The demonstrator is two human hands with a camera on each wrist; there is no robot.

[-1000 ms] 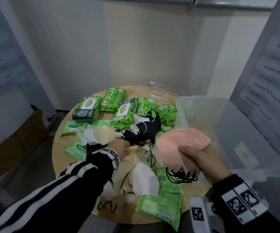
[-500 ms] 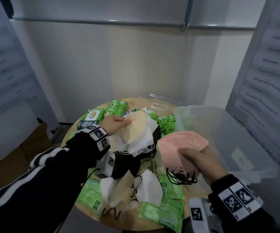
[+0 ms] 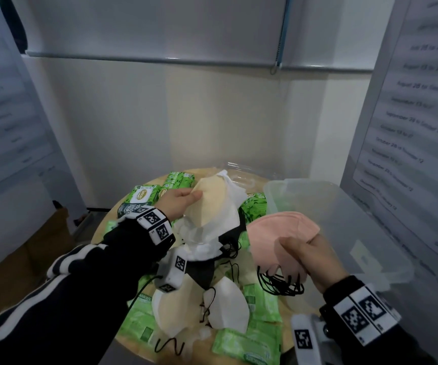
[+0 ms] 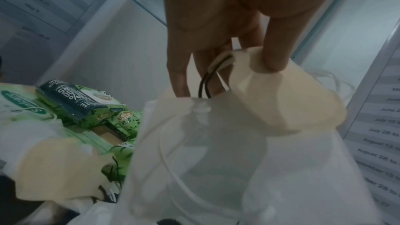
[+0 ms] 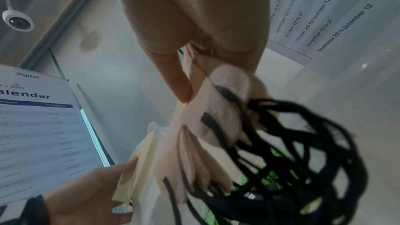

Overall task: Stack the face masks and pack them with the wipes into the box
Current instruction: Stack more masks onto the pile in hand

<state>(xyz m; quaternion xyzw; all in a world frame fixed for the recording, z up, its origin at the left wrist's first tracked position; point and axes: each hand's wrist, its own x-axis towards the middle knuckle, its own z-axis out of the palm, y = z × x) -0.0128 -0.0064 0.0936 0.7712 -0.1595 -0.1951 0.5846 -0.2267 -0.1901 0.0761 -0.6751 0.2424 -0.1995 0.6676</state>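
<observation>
Fingers (image 4: 275, 54) around beige mask (image 4: 288, 102)

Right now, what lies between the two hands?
In the head view, between left hand and right hand: hanging white mask, black masks.

We saw soft, matt cloth in the pink masks (image 3: 283, 233), with thin black string loops (image 3: 281, 284) hanging under them. The cream mask (image 3: 210, 204) and the white masks (image 3: 228, 309) looked like the same soft, dull cloth. The green wipe packs (image 3: 246, 343) were shiny, crinkly plastic. The box (image 3: 370, 233) on the right was cloudy, see-through plastic and smooth. The round table (image 3: 102, 233) looked like pale, smooth wood. The sleeve (image 3: 54, 299) was dark cloth.
</observation>
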